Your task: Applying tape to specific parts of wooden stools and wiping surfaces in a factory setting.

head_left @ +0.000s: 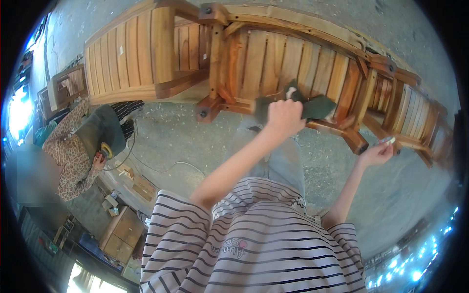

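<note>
At the far left a second person (73, 146) in a patterned brown sleeve bends over a yellow tool (106, 150), from which a cable (161, 168) runs across the grey concrete floor (171, 132). Small wooden boxes (122, 229) stand lower left.

Above them lies a slatted wooden chair (132, 53), turned on its side and touching a second, longer slatted chair frame (293, 58) that reaches to the right edge of the view.

The left hand (283, 117) is near the middle of the picture. Its fingers are closed tight around a dark green cloth (317, 106), and the cloth is pressed on the lower rail of the chair frame. The cloth comes out from both sides of the fist: a short part to the left of the knuckles, a longer crumpled part to the right, lying flat on the slats. The back of the hand faces the camera, so the fingertips are hidden under it. The forearm is bare and stretched out straight, going up from the striped shirt (254, 244) toward the rail.

The cloth looks worn and wrinkled, dull green, with a small pale spot near its upper edge.

More to the right, the right hand (377, 154) is raised with the wrist bent back, just below a chair leg (354, 140). Its thumb and fingers pinch a small pale object (388, 141), thin and short; I cannot tell what it is. The object sticks out above the fingertips and points to the right, close to the lower rail but apart from the cloth.
</note>
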Action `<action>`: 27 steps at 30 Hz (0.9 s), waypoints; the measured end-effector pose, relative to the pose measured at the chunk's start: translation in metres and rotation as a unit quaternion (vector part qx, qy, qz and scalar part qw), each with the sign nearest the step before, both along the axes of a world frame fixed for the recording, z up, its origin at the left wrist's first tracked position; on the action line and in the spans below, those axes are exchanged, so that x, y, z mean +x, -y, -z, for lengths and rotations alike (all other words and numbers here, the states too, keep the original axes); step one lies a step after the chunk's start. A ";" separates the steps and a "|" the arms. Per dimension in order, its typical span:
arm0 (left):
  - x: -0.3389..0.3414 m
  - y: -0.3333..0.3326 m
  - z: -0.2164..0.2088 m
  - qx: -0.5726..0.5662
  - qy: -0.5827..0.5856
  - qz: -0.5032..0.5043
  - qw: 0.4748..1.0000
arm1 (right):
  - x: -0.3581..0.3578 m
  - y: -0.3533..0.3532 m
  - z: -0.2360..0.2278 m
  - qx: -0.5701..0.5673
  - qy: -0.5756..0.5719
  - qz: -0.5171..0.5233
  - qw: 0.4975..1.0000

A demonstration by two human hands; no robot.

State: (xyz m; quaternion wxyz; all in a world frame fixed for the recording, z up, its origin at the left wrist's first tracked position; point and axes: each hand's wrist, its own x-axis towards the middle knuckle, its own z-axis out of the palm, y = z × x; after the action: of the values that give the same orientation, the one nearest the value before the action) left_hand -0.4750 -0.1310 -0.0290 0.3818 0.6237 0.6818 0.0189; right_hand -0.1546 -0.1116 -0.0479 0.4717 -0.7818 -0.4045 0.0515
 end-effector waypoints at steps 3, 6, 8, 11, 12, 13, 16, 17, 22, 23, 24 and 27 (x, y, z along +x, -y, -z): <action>-0.094 0.022 -0.055 -0.042 -0.022 -0.011 0.999 | 0.001 -0.003 0.000 -0.003 0.044 0.005 0.999; -0.189 0.046 -0.089 0.103 0.084 -0.274 0.952 | -0.002 0.000 -0.004 -0.010 0.071 0.012 0.997; -0.232 0.051 -0.105 0.144 0.068 -0.425 0.891 | -0.003 -0.002 -0.002 -0.026 0.078 0.022 0.996; -0.261 0.050 -0.106 0.219 0.035 -0.478 0.850 | -0.006 -0.003 -0.006 -0.112 0.110 0.005 0.988; -0.261 0.046 -0.105 0.214 0.026 -0.463 0.860 | -0.001 -0.003 -0.003 -0.113 0.112 0.005 0.987; -0.259 0.043 -0.102 0.209 0.018 -0.447 0.870 | 0.007 -0.003 0.002 -0.125 0.077 -0.028 0.989; -0.235 0.042 -0.059 0.148 0.046 -0.340 0.928 | 0.028 -0.005 0.012 -0.146 0.000 -0.062 0.987; -0.226 0.044 -0.043 0.143 0.016 -0.279 0.949 | 0.032 -0.004 0.016 -0.143 -0.039 -0.082 0.986; -0.210 0.042 -0.016 0.161 0.055 -0.338 0.926 | 0.045 0.001 0.018 -0.157 -0.115 -0.098 0.976; -0.212 0.040 -0.018 0.175 0.090 -0.384 0.902 | 0.043 0.001 0.017 -0.177 -0.122 -0.095 0.972; -0.214 0.037 -0.021 0.205 0.104 -0.402 0.886 | 0.035 -0.001 0.013 -0.197 -0.130 -0.092 0.967; -0.217 0.040 -0.023 0.177 0.110 -0.385 0.899 | -0.005 -0.014 -0.010 -0.239 -0.169 -0.089 0.952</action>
State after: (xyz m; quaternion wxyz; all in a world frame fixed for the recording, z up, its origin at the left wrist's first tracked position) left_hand -0.6918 -0.1713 -0.0060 0.3008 0.3638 0.8077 0.3532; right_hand -0.1598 -0.0980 -0.0376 0.3256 -0.8124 -0.3628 0.3200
